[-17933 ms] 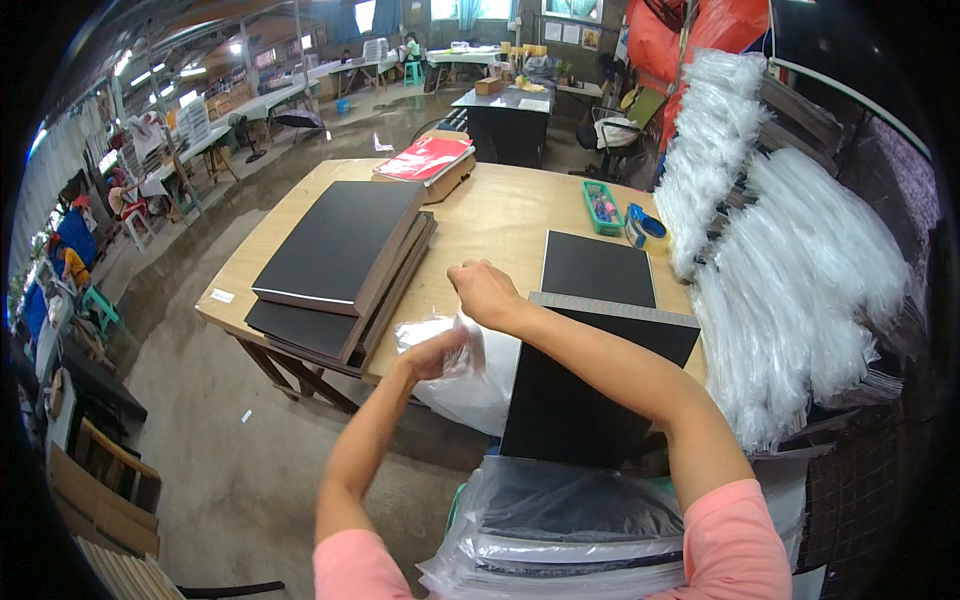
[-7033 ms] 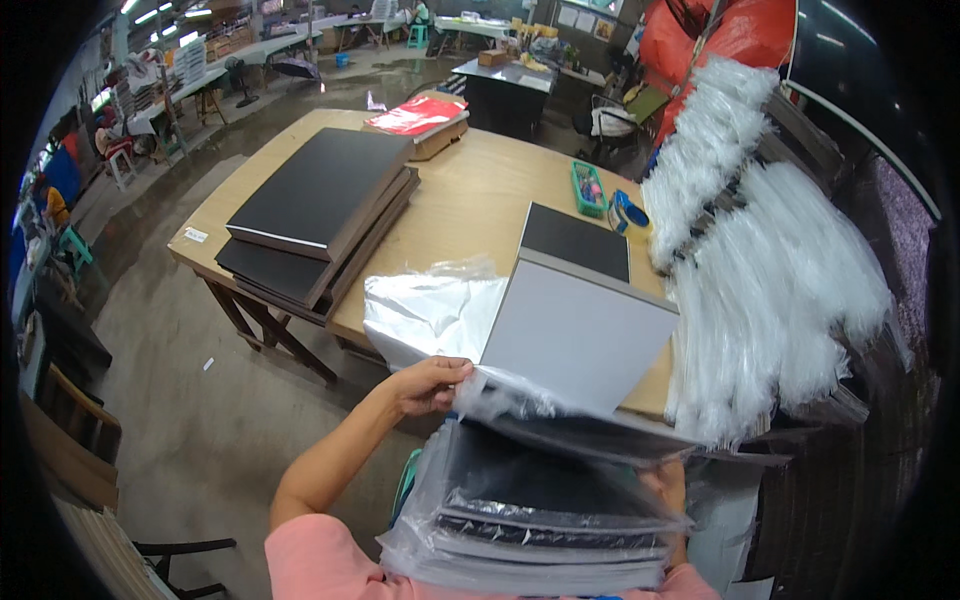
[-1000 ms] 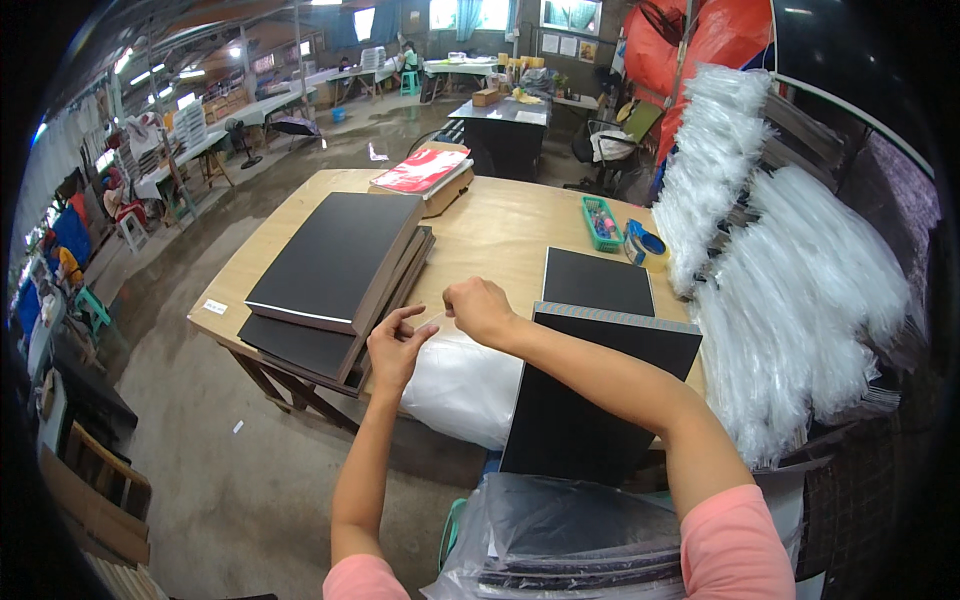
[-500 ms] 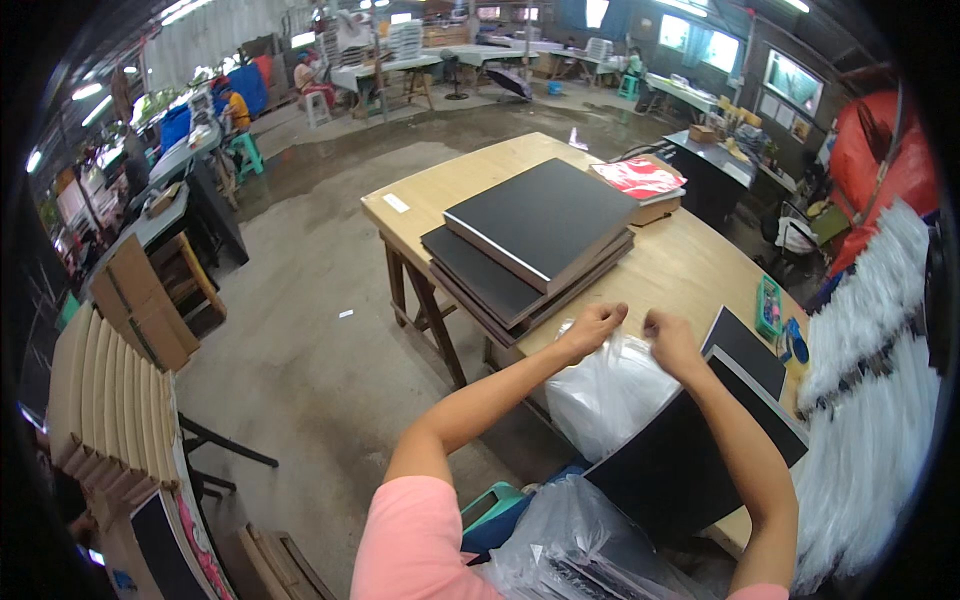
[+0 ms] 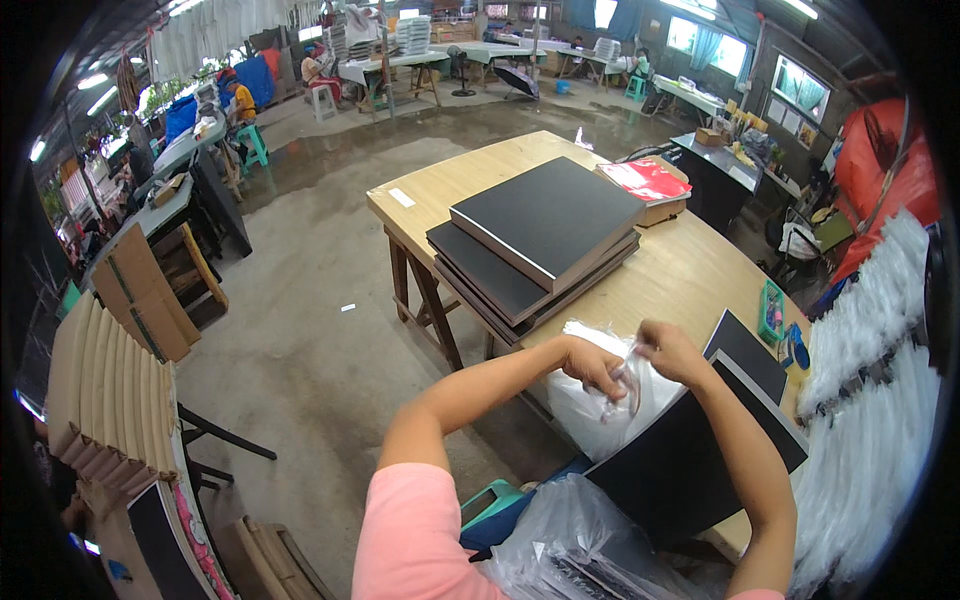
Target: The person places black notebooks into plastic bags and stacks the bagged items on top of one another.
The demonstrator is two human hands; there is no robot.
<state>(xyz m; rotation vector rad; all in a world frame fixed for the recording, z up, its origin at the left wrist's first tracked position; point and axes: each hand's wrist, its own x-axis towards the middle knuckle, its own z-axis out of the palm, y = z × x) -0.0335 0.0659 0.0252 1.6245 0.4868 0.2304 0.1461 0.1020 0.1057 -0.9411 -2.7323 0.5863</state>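
Both my hands are at a clear plastic bag (image 5: pixel 598 415) that hangs over the near edge of the wooden table. My left hand (image 5: pixel 592 364) curls on its top, with plastic bunched at the fingertips. Close on its right, my right hand (image 5: pixel 672 352) pinches another part of the film. Whatever lies inside the bag looks whitish and cannot be made out. A large black panel (image 5: pixel 645 470) with a pale edge leans under my right forearm. Beyond my hands sits a stack of black boards (image 5: pixel 545 220).
The wooden table (image 5: pixel 690 255) also bears a red-and-white packet (image 5: pixel 645 180), a green tray (image 5: pixel 771 312) and a blue tape roll (image 5: pixel 797 345). Clear plastic sheets (image 5: pixel 870 450) hang at right. More plastic-wrapped goods (image 5: pixel 570 540) lie near me. Brown cardboard pieces (image 5: pixel 110 390) are stacked at left.
My left hand has come down and turned in over the bag's top, bunching the film. My right hand has shifted slightly, staying near the left.
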